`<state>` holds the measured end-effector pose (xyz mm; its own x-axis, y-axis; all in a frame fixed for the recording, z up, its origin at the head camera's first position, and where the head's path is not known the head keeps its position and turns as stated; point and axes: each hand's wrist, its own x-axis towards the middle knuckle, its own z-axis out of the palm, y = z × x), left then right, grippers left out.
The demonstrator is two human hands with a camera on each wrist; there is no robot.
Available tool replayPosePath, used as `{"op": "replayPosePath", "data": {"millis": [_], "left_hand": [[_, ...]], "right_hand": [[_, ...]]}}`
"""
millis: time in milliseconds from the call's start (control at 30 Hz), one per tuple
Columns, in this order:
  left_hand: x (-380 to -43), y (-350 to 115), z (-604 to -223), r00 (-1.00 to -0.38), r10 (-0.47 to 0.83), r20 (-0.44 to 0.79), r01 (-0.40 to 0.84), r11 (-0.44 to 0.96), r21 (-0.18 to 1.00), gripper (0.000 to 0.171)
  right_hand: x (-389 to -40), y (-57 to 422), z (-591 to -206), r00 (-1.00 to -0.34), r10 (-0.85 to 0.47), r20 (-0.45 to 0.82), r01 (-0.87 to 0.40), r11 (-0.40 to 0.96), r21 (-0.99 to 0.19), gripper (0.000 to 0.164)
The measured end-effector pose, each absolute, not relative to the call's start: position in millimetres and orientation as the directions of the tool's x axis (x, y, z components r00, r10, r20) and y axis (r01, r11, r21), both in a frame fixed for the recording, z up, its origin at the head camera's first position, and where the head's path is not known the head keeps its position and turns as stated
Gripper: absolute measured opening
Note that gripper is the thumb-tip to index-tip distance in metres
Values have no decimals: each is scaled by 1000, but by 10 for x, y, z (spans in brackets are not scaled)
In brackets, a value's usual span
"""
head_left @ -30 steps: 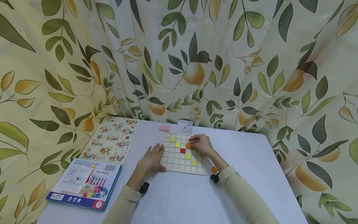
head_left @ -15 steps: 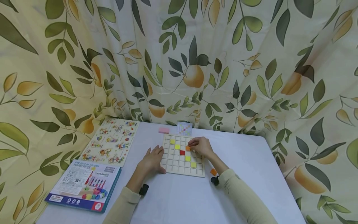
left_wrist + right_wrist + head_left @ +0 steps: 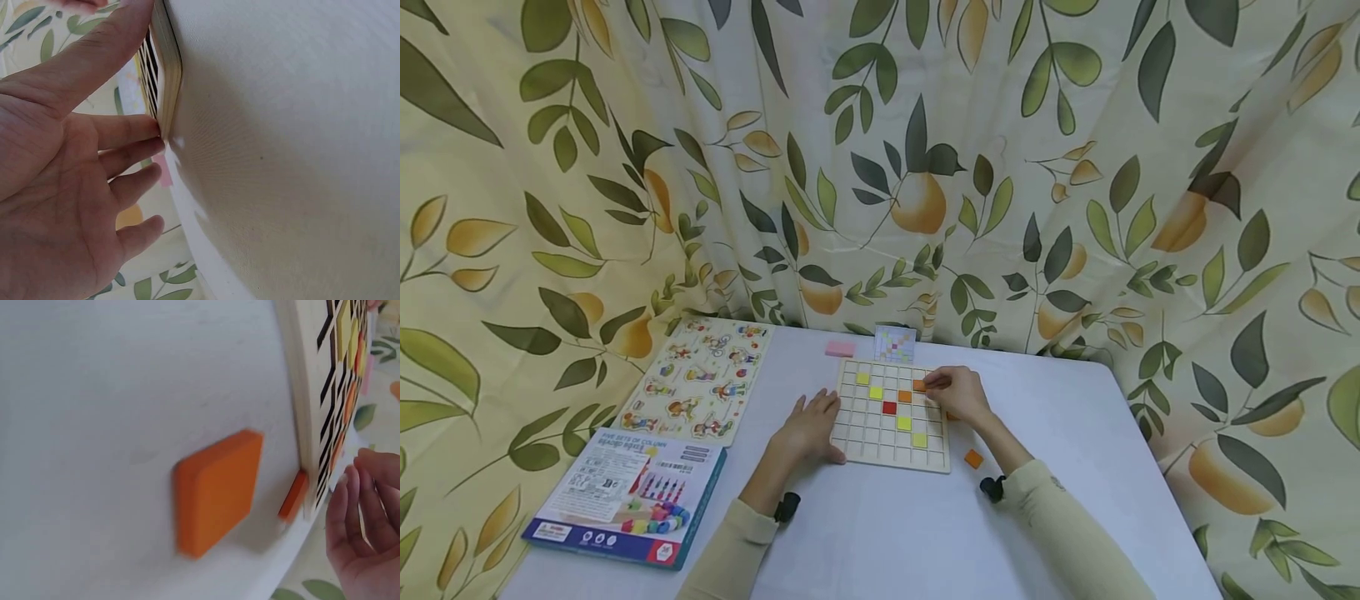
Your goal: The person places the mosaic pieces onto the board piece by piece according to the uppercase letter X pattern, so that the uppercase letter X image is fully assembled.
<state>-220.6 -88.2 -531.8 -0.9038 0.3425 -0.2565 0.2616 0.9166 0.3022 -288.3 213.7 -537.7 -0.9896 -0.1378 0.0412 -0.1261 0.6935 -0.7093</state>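
Observation:
In the head view a square grid board [image 3: 859, 446] lies on the table. A red tile [image 3: 889, 408], several yellow tiles [image 3: 904, 423] and two orange tiles [image 3: 905, 397] sit in its squares. My left hand [image 3: 805, 429] rests at the board's left side, fingers spread; in the left wrist view its thumb [image 3: 94, 59] and fingertips touch the board's edge. My right hand [image 3: 961, 392] is over the upper right of the board, fingertips right beside the farther orange tile. The right wrist view shows those fingertips close together with no tile between them.
One loose orange tile [image 3: 219, 494] lies right of the board, another [image 3: 292, 497] against its right edge. Behind stand a small pattern card [image 3: 895, 344] and a pink block [image 3: 840, 349]. A picture sheet [image 3: 700, 375] and a toy box [image 3: 625, 500] lie at left, with a leaf-print curtain [image 3: 985, 275] behind.
My right hand has shifted right, off the nearer orange tile, which now shows whole. A second orange tile, hidden before, has come into view. My left hand has stayed at the board.

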Motion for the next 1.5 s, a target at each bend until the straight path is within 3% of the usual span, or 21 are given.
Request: {"op": "replayPosePath", "data": {"millis": [633,1500], "left_hand": [[-2197,-878,-5305,-901,354,-253,272,912,307,111],[-2204,-879,-5320,-901,343,-266,256,915,312,111]], "right_hand": [[-2660,2599,-5366,-986,-164,-21,-129,842,-524,24],[-2602,2744,-5321,-993,-119,27,-108,755,-646,24]]}}
